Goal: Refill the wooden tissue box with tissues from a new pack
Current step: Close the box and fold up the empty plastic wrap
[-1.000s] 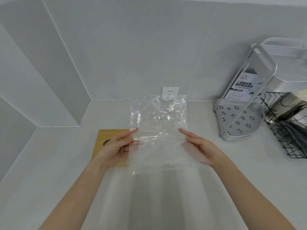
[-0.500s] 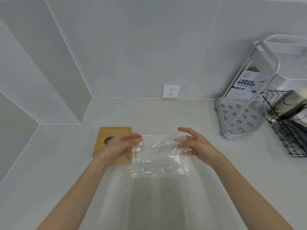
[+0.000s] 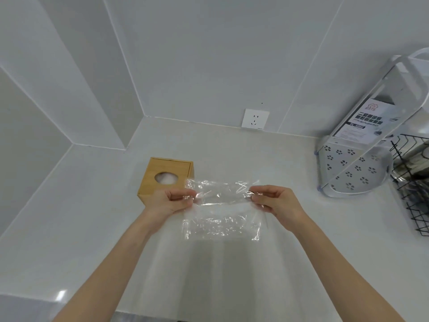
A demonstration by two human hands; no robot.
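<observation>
Stretching across the whole scene is a pale, smooth counter set into a corner of plain grey-white wall panels, with a white wall socket at the far edge. At far right stands a tilted white perforated rack with a printed label, and a black wire basket beside it. Left of centre, the wooden tissue box sits on the counter: a small bamboo-coloured cube, matte, with an oval opening on top showing white tissue inside. Just near and right of it, both hands hold an empty clear plastic wrapper, thin, crinkled and glossy, its long axis running left to right. The left hand pinches its left end in curled fingers, overlapping the box's near edge; the right hand pinches the right end. The left hand is nearer the box.
</observation>
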